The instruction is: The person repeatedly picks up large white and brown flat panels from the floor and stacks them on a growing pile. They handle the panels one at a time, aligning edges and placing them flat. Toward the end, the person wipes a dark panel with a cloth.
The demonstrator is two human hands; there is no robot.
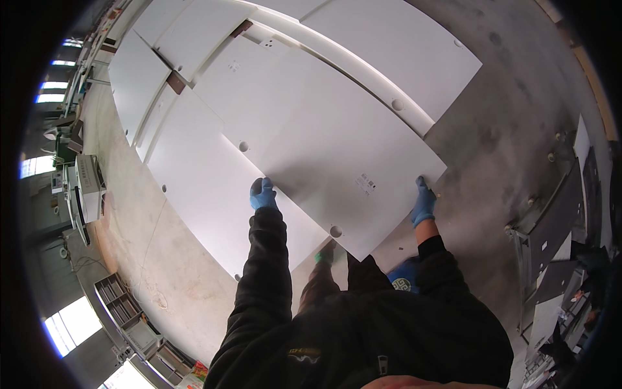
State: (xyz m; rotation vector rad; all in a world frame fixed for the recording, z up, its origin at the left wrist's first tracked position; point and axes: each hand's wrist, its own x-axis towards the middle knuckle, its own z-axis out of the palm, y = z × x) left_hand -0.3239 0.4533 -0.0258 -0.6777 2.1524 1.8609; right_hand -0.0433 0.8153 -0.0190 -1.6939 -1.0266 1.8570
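A large white panel [311,110] with round holes and a small printed label [366,183] lies in front of me, its near end jutting out over other panels. My left hand [264,194], in a blue glove, is closed at the panel's left edge; a dark patch shows at its fingers. On the right, my gloved right hand [423,202] grips the near right edge, thumb on top and the other fingers mostly hidden beneath. Under the left edge lies another white panel [201,175], partly covered.
More white panels [395,52] lie beyond and to the far left. At right stands a rack or cart [551,220] with dark boards. Shelving [120,298] and a pale machine [89,185] are on the left. A blue patterned object [405,275] sits near my legs on the concrete floor [479,259].
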